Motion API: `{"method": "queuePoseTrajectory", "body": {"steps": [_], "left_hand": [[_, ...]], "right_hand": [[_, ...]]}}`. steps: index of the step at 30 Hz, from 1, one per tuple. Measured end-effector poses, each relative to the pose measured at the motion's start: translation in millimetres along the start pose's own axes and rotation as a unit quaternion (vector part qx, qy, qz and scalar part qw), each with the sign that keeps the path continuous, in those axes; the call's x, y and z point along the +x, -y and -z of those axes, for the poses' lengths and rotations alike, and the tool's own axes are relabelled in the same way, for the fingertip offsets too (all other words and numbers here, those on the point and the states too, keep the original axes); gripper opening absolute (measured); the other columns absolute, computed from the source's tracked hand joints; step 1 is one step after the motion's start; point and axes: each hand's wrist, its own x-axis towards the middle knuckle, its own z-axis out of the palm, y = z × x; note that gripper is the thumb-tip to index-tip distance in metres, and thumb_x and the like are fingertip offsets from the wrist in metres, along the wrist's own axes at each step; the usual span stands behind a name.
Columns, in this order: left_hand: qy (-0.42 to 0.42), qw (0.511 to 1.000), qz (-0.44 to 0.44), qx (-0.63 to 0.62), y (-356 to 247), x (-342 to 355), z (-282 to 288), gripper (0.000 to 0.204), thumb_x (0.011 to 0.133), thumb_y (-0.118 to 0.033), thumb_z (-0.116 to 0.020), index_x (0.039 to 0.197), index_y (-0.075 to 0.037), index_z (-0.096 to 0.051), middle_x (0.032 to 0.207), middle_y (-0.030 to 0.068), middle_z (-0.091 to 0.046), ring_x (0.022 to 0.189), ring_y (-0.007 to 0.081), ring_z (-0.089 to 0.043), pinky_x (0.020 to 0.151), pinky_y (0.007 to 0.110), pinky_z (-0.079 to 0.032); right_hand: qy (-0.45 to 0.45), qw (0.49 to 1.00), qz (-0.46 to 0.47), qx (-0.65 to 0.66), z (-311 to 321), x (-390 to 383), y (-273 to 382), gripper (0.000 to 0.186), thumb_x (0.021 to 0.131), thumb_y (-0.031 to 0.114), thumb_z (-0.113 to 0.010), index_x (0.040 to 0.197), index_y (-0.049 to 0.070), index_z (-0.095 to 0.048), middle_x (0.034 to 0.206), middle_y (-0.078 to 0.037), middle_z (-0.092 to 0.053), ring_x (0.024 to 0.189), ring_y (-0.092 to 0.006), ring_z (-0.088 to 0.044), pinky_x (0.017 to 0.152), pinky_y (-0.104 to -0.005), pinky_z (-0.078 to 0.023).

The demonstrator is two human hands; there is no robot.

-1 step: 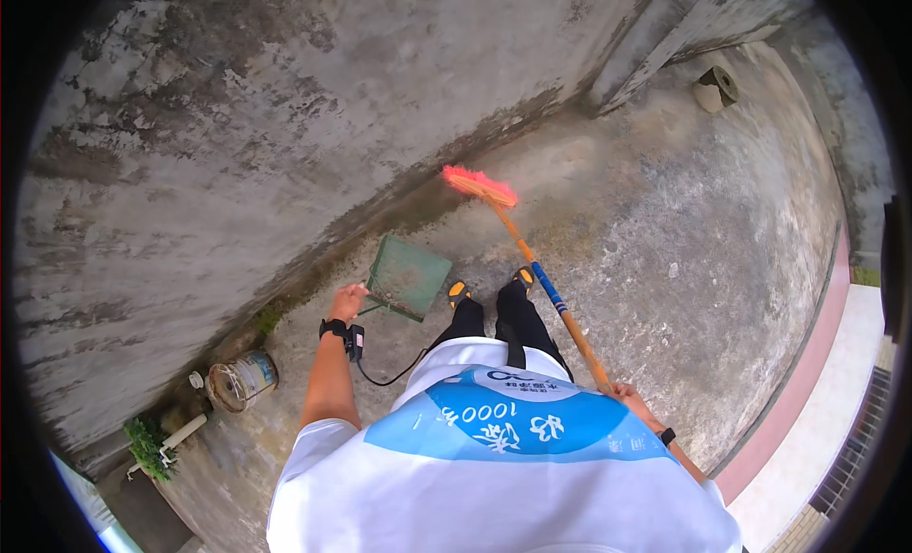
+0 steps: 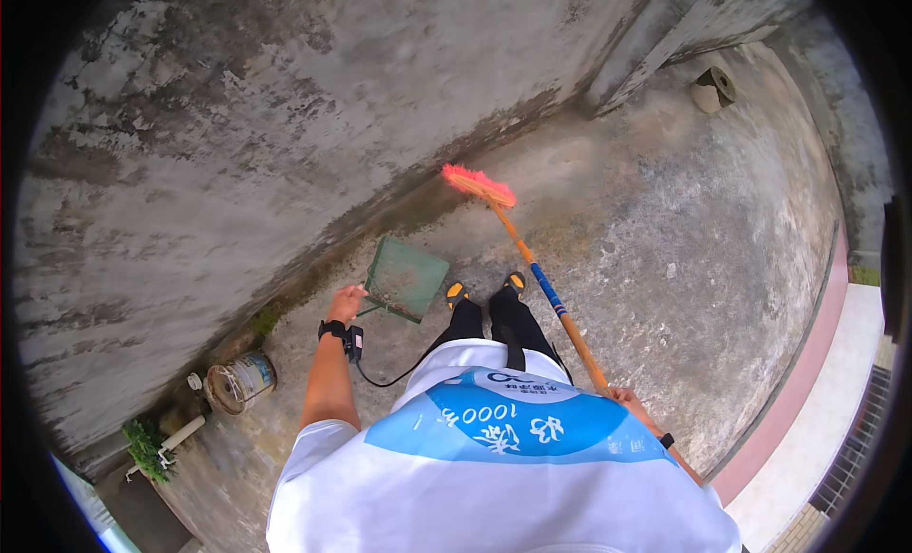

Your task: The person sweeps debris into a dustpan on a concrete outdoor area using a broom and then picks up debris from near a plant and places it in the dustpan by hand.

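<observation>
My left hand (image 2: 348,302) is closed round the handle of a green dustpan (image 2: 427,273), whose pan lies ahead of my feet on the left. A thin layer of dirt or debris shows inside the pan. In my right hand (image 2: 627,400), at my right side, is the upper end of a long-handled broom (image 2: 553,304). Its orange-brown stick has a blue band and slants away to the far left. The pink-red bristle head (image 2: 480,186) is on the floor near the foot of the wall, beyond the dustpan and apart from it.
A stained concrete wall (image 2: 218,154) runs along the left and far side. A paint bucket (image 2: 230,387), a pipe (image 2: 182,437) and a green plant (image 2: 147,448) are at its near left. Far right, a hollow cylinder (image 2: 712,90) lies on the floor. A pinkish ledge (image 2: 796,387) borders the right.
My right foot has shifted slightly toward the left one. The broom, the dustpan and both hands are almost where they were.
</observation>
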Motion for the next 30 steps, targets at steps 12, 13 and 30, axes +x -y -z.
{"method": "queuePoseTrajectory", "body": {"steps": [12, 13, 30], "left_hand": [[-0.090, 0.992, -0.072, 0.058, 29.4, -26.6, -3.6, 0.032, 0.080, -0.036, -0.047, 0.079, -0.006, -0.060, 0.053, 0.0051, -0.046, 0.048, 0.0123, -0.045, 0.043, 0.029, -0.036], [-0.082, 0.994, -0.055, 0.044, 7.8, -38.5, -9.1, 0.032, 0.081, -0.034, -0.046, 0.080, -0.005, -0.058, 0.050, 0.0021, -0.042, 0.044, 0.0099, -0.040, 0.040, 0.026, -0.032], [-0.052, 0.995, 0.039, 0.072, 6.2, -45.6, -18.8, 0.034, 0.081, -0.037, -0.045, 0.084, -0.007, -0.060, 0.067, 0.0069, -0.055, 0.054, 0.0150, -0.050, 0.046, 0.029, -0.040]], "right_hand": [[-0.087, 0.992, 0.071, -0.052, 71.8, 150.4, 79.6, 0.009, 0.067, 0.001, -0.039, 0.060, 0.008, -0.036, 0.041, -0.002, -0.033, 0.028, -0.0111, -0.032, 0.023, -0.0240, -0.022], [-0.096, 0.988, 0.118, 0.004, 93.2, 185.4, 74.9, 0.013, 0.068, 0.002, -0.039, 0.056, 0.004, -0.038, 0.041, -0.006, -0.038, 0.028, -0.0149, -0.039, 0.023, -0.0261, -0.023], [0.127, 0.976, -0.015, 0.177, 61.5, 9.0, -28.3, 0.007, 0.078, 0.007, -0.047, 0.072, 0.008, -0.044, 0.050, 0.005, -0.036, 0.035, -0.0029, -0.029, 0.030, -0.0172, -0.022]]}}
